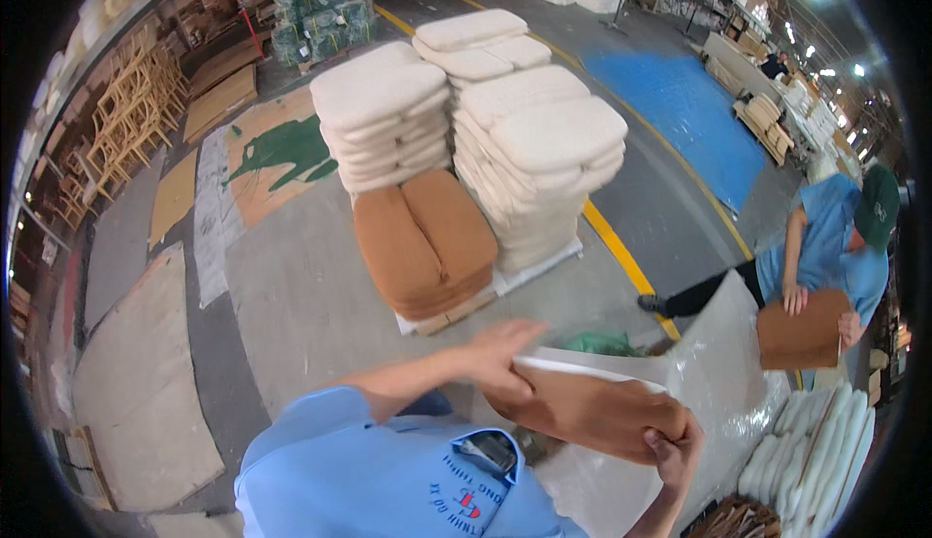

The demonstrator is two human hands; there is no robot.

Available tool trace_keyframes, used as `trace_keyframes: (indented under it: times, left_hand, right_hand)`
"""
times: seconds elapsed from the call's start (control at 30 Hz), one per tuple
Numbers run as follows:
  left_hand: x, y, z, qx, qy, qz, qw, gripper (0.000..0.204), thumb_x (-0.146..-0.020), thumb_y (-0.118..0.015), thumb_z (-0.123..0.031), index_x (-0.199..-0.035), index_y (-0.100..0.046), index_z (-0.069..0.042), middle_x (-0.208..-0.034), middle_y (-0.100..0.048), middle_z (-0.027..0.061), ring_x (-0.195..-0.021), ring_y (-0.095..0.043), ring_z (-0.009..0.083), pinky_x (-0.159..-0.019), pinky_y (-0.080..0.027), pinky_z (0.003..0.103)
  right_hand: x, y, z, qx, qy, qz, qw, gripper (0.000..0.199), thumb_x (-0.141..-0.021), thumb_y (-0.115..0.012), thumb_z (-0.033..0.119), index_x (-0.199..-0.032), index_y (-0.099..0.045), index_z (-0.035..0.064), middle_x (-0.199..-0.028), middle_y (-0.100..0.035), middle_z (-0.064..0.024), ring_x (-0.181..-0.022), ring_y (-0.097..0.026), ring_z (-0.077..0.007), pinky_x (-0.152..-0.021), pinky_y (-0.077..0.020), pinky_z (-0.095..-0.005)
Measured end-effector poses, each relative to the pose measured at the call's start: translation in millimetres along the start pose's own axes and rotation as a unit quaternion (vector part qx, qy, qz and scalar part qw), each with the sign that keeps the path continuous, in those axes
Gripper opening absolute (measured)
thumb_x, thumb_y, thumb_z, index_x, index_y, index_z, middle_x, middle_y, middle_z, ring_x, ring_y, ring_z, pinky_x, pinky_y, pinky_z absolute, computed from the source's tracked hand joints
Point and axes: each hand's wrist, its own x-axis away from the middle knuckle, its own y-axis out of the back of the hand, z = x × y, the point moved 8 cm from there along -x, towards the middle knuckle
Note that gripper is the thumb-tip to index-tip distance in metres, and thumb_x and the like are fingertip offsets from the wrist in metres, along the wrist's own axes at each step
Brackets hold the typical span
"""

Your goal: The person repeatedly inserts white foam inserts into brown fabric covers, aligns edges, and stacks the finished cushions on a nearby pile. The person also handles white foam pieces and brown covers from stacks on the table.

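A brown cushion [587,407] with a white layer along its far edge is held up in front of my body, tilted. My right hand [675,446] grips its right end, thumb pressed on the brown face. At its left end is my left hand [500,358], blurred by motion, with fingers stretched out and the thumb side close to the brown face; whether it touches is hard to tell. Beneath the cushion a white, plastic-like surface [714,373] shows. Ahead, a stack of folded brown cushions [422,232] sits on a pallet.
Tall stacks of white cushion pads [544,130] stand behind the brown stack. On the right a co-worker [820,237] holds a brown piece [801,329]. White pads [811,451] stand on edge at lower right. Wooden chair frames [136,101] are piled far left. Cardboard sheets [146,373] cover the floor.
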Motion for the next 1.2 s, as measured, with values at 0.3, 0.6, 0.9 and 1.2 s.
trace_keyframes:
  times: [0.3,0.6,0.9,1.2]
  left_hand:
    - [20.9,119.1,99.0,0.282,-0.036,-0.123,0.951,0.134,-0.071,-0.1,-0.038,-0.17,-0.016,-0.006,-0.171,-0.027,0.0225,-0.16,-0.023,0.0374,-0.131,-0.021,0.049]
    - [79.0,187.5,204.4,0.384,0.078,-0.359,0.847,0.05,-0.087,-0.083,-0.007,-0.13,-0.06,0.002,-0.125,-0.056,0.0136,-0.124,-0.056,0.0272,-0.105,-0.047,0.037]
    - [79.2,227.7,230.5,0.14,0.177,-0.412,0.883,0.041,-0.094,-0.075,-0.01,-0.132,-0.066,0.002,-0.116,-0.057,0.0173,-0.109,-0.056,0.0356,-0.095,-0.048,0.041]
    - [68.1,231.2,273.4,0.089,0.314,-0.39,0.861,0.05,-0.084,-0.084,-0.012,-0.13,-0.069,-0.003,-0.111,-0.055,0.017,-0.109,-0.056,0.0371,-0.098,-0.048,0.046]
  right_hand:
    - [-157.2,-315.9,216.3,0.415,0.393,0.299,0.764,0.046,-0.067,-0.086,0.02,-0.111,-0.073,0.014,-0.095,-0.074,-0.0017,-0.094,-0.071,-0.0267,-0.091,-0.0539,-0.0456]
    - [-231.5,-357.6,254.3,0.27,0.45,0.021,0.851,0.055,-0.083,-0.086,0.022,-0.135,-0.069,0.014,-0.124,-0.072,-0.0127,-0.116,-0.069,-0.0321,-0.107,-0.049,-0.0429]
    - [-170.5,-292.2,-154.4,0.101,-0.228,0.021,0.968,0.032,-0.097,-0.079,0.017,-0.123,-0.071,-0.0008,-0.105,-0.077,-0.0074,-0.092,-0.07,-0.0162,-0.084,-0.0564,-0.0331]
    - [-7.9,-284.4,-221.3,0.071,-0.456,0.07,0.885,0.021,-0.097,-0.077,0.016,-0.114,-0.07,0.0056,-0.086,-0.073,-0.0049,-0.062,-0.067,-0.0168,-0.049,-0.0461,-0.0323]
